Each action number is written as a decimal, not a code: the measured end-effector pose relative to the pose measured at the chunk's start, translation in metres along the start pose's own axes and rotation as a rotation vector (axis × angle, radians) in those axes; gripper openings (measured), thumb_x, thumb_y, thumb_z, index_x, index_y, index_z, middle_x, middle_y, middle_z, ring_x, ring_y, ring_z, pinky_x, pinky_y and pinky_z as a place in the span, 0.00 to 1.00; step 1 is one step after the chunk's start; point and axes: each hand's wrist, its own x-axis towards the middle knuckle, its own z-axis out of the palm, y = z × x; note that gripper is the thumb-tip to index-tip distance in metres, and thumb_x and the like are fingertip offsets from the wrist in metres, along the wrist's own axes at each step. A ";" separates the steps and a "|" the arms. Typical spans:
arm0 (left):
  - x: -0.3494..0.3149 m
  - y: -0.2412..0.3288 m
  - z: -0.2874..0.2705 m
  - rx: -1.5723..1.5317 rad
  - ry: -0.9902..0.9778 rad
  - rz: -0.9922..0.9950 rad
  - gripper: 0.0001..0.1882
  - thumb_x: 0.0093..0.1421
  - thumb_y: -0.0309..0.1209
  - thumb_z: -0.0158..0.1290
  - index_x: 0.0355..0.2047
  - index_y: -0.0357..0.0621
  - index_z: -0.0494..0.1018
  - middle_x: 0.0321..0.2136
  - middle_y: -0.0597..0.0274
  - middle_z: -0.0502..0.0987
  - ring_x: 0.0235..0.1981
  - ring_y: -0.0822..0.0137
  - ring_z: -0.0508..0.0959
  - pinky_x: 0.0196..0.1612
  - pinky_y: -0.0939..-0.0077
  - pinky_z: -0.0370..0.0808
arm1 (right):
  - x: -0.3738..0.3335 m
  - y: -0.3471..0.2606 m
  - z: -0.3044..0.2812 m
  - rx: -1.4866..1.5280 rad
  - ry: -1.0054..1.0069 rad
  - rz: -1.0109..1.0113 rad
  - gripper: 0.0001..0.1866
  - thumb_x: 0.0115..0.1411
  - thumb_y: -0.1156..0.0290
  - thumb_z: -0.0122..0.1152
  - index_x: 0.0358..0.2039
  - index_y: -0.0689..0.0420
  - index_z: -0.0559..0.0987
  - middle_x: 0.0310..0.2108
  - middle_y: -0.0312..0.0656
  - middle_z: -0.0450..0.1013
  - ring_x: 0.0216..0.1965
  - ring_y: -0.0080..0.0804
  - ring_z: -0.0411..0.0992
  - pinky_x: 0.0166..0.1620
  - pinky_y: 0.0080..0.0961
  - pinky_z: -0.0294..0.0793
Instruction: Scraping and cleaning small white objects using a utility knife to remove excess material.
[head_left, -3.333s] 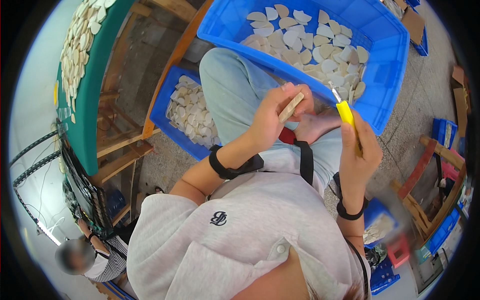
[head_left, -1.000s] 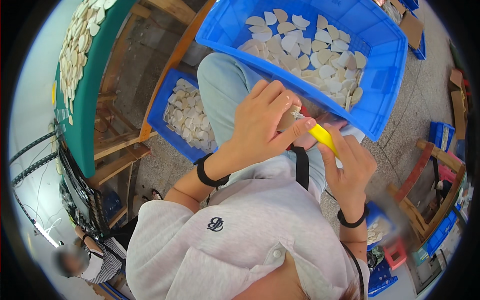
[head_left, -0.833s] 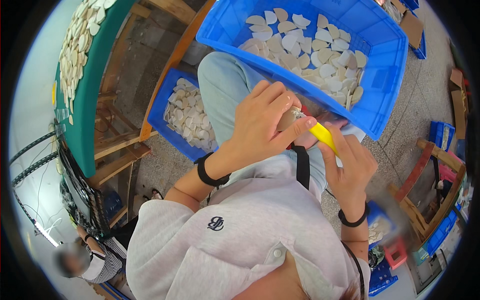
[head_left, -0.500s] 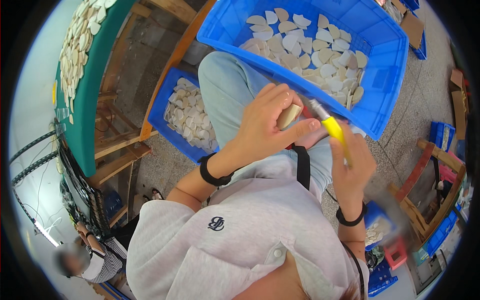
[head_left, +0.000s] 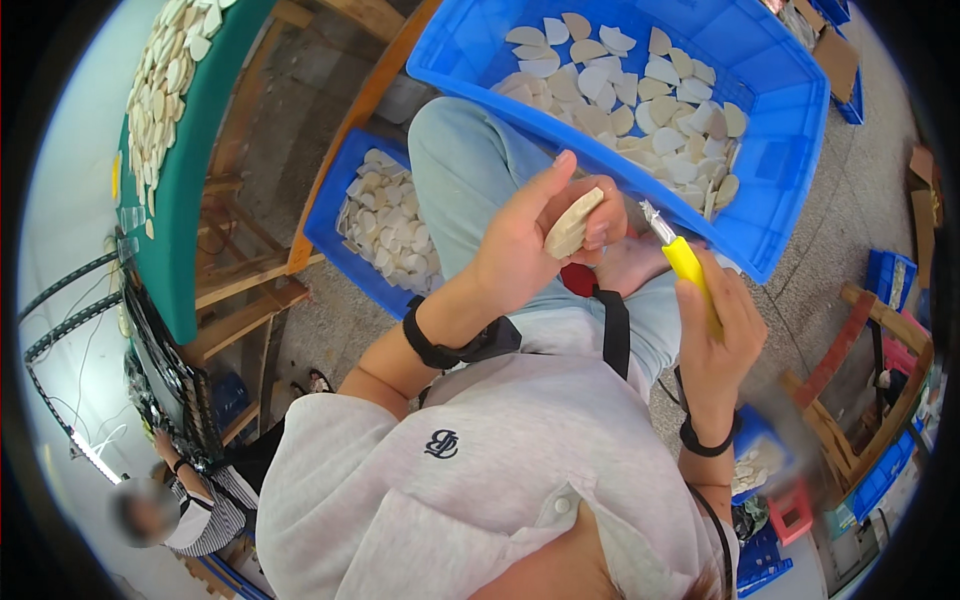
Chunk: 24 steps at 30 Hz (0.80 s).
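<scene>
My left hand [head_left: 535, 235] is closed round a flat, cream-coloured half-round piece [head_left: 573, 224], with the fingers behind it and the thumb raised off it. One rough edge of the piece faces up. To its right, my right hand [head_left: 722, 310] grips a yellow-handled knife [head_left: 690, 268]; its short silver tip points up and left, apart from the piece. Just beyond both hands stands a large blue crate [head_left: 770, 165] with many similar cream pieces [head_left: 665, 140] spread in it.
A smaller blue bin [head_left: 322, 212] full of cream pieces sits left of my knee. Further left, a green-covered table [head_left: 180, 270] bears a heap of pieces. A wooden frame [head_left: 860, 390] stands at right. Another person [head_left: 205, 510] is at lower left.
My left hand has turned, its thumb lifting up and away, and more of the piece shows. The knife in my right hand has moved slightly right and nearer to me.
</scene>
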 end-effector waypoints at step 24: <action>-0.010 0.010 0.015 1.558 0.106 0.592 0.18 0.49 0.37 0.57 0.35 0.39 0.67 0.27 0.58 0.67 0.29 0.58 0.63 0.31 0.70 0.62 | -0.001 0.003 -0.011 -0.163 -0.143 -0.169 0.17 0.47 0.67 0.65 0.39 0.57 0.78 0.18 0.36 0.65 0.15 0.29 0.62 0.18 0.23 0.59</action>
